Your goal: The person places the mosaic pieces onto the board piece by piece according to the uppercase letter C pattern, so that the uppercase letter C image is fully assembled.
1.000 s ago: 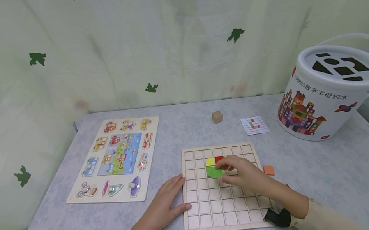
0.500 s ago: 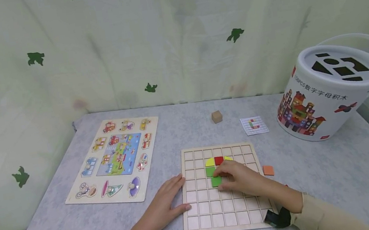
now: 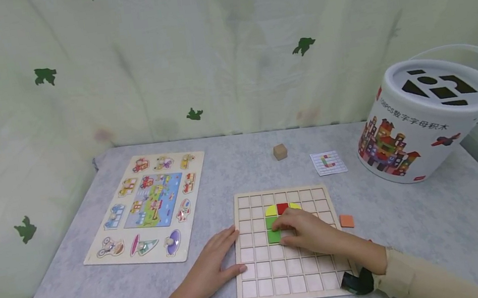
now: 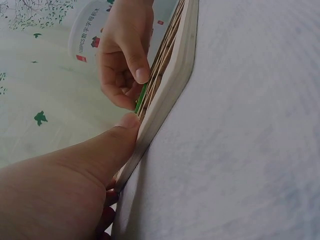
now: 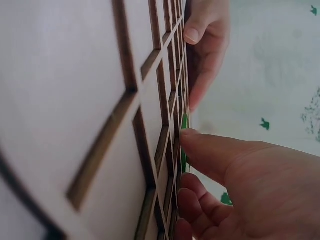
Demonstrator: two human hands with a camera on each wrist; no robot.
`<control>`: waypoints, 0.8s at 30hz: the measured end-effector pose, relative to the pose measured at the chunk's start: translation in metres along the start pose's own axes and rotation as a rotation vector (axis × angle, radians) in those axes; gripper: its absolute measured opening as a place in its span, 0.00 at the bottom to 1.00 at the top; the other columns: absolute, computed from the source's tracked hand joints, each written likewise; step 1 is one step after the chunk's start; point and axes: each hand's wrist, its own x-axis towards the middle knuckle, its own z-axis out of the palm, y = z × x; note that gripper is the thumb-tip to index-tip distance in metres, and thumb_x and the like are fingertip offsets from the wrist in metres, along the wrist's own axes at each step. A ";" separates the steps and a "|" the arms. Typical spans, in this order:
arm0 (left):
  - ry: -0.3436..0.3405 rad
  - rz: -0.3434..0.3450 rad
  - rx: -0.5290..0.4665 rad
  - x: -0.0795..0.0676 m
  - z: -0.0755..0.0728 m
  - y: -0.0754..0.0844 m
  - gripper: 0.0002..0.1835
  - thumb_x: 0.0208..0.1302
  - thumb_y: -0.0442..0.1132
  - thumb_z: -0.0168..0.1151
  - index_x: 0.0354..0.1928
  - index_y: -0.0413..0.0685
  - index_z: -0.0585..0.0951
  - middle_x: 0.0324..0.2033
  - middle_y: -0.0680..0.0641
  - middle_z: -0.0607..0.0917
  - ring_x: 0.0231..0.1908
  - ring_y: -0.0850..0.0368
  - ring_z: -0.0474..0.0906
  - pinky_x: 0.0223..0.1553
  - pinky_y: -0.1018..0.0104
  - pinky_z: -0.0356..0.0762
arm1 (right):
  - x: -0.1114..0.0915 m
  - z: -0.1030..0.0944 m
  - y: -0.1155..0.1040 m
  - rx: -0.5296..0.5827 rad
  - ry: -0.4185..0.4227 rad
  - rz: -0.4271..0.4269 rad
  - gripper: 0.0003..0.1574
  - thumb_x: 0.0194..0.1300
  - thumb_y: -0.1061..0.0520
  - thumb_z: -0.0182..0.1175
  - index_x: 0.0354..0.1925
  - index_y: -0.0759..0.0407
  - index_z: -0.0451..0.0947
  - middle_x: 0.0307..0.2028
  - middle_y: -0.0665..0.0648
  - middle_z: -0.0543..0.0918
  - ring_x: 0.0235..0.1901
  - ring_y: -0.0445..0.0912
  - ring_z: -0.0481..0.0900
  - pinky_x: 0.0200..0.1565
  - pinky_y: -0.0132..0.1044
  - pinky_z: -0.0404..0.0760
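Observation:
A wooden grid board point(image 3: 265, 288) lies on the table. My left hand point(image 3: 215, 261) rests at its left edge, fingers extended and thumb apart at the rim. My right hand point(image 3: 307, 231) reaches over the board, thumb and fingertips pinching a green square tile point(image 3: 274, 237). This tile lines up with a grid cell, just below another green tile point(image 3: 270, 223). In the row above are a yellow quarter-round tile point(image 3: 271, 210), a red square tile point(image 3: 282, 208) and a second yellow one point(image 3: 295, 206), partly covered by the right hand. The right wrist view shows the thumb against the green tile's edge.
An orange tile point(image 3: 347, 221) lies right of the board. Behind stand a small wooden cube point(image 3: 280, 152) and a pattern card point(image 3: 328, 163). A large white bucket point(image 3: 426, 143) with a slotted lid is at the right. A picture puzzle board point(image 3: 158, 258) lies at the left.
My right hand has brought the green tile down and slightly left, from overlapping the upper green tile to the cell below it. The left hand stays at the board's edge.

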 end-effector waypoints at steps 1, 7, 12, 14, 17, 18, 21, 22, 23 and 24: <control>0.002 0.000 0.001 0.000 0.000 0.000 0.41 0.55 0.58 0.58 0.65 0.42 0.62 0.65 0.45 0.60 0.64 0.49 0.52 0.60 0.51 0.53 | 0.000 0.000 -0.001 -0.004 -0.002 0.001 0.16 0.55 0.54 0.64 0.45 0.49 0.77 0.37 0.43 0.73 0.36 0.38 0.68 0.38 0.32 0.72; 0.000 -0.002 -0.001 0.000 0.000 -0.001 0.41 0.55 0.59 0.58 0.65 0.42 0.61 0.65 0.46 0.59 0.64 0.49 0.51 0.61 0.50 0.52 | -0.001 -0.003 -0.004 -0.012 -0.019 0.028 0.16 0.56 0.54 0.64 0.45 0.48 0.77 0.39 0.43 0.73 0.38 0.38 0.69 0.41 0.34 0.72; -0.001 -0.002 -0.008 0.000 0.000 -0.001 0.41 0.55 0.58 0.58 0.65 0.42 0.62 0.65 0.46 0.59 0.64 0.48 0.51 0.61 0.50 0.52 | -0.007 -0.009 -0.005 0.064 -0.043 0.058 0.23 0.56 0.50 0.64 0.50 0.49 0.74 0.45 0.43 0.74 0.44 0.39 0.69 0.47 0.37 0.71; 0.001 -0.002 -0.006 0.000 0.001 -0.001 0.41 0.55 0.58 0.58 0.65 0.42 0.62 0.65 0.46 0.59 0.64 0.49 0.51 0.61 0.50 0.52 | -0.011 -0.015 -0.007 0.108 -0.037 0.059 0.25 0.56 0.49 0.63 0.53 0.51 0.72 0.46 0.45 0.74 0.44 0.40 0.70 0.48 0.38 0.71; 0.002 -0.001 -0.001 0.000 0.001 -0.001 0.41 0.55 0.58 0.58 0.65 0.42 0.62 0.65 0.46 0.59 0.64 0.49 0.51 0.61 0.51 0.52 | -0.019 -0.027 -0.010 0.147 0.001 0.034 0.28 0.56 0.50 0.63 0.55 0.54 0.70 0.48 0.49 0.75 0.46 0.45 0.71 0.47 0.41 0.72; 0.003 -0.001 0.000 0.000 0.001 -0.001 0.41 0.55 0.58 0.58 0.65 0.42 0.62 0.65 0.46 0.59 0.64 0.49 0.51 0.61 0.51 0.52 | -0.023 -0.031 -0.011 0.144 0.018 0.027 0.28 0.56 0.51 0.63 0.55 0.54 0.70 0.48 0.50 0.75 0.46 0.46 0.72 0.47 0.42 0.73; 0.002 -0.001 0.001 0.000 0.001 -0.001 0.41 0.55 0.58 0.58 0.65 0.42 0.62 0.65 0.46 0.59 0.64 0.49 0.51 0.61 0.50 0.52 | -0.035 -0.043 -0.013 0.136 0.064 0.036 0.29 0.55 0.55 0.64 0.55 0.55 0.70 0.50 0.52 0.74 0.47 0.49 0.72 0.47 0.46 0.73; 0.002 -0.001 0.000 -0.001 0.001 -0.001 0.41 0.55 0.58 0.58 0.65 0.42 0.62 0.65 0.45 0.59 0.64 0.48 0.51 0.61 0.50 0.52 | -0.040 -0.047 -0.012 0.124 0.076 0.051 0.29 0.55 0.55 0.64 0.56 0.54 0.70 0.51 0.51 0.74 0.48 0.49 0.72 0.47 0.47 0.73; 0.001 0.000 -0.001 -0.001 0.001 -0.001 0.41 0.55 0.58 0.58 0.65 0.42 0.61 0.65 0.45 0.59 0.64 0.48 0.51 0.60 0.50 0.52 | -0.045 -0.050 -0.011 0.113 0.085 0.069 0.29 0.55 0.56 0.64 0.56 0.54 0.70 0.52 0.51 0.73 0.48 0.49 0.72 0.47 0.48 0.73; 0.001 0.000 -0.002 0.000 0.001 -0.001 0.41 0.55 0.58 0.58 0.65 0.42 0.61 0.65 0.45 0.59 0.64 0.48 0.51 0.60 0.50 0.52 | -0.050 -0.053 -0.010 0.104 0.095 0.086 0.30 0.55 0.56 0.65 0.56 0.55 0.70 0.52 0.50 0.73 0.48 0.49 0.72 0.47 0.48 0.72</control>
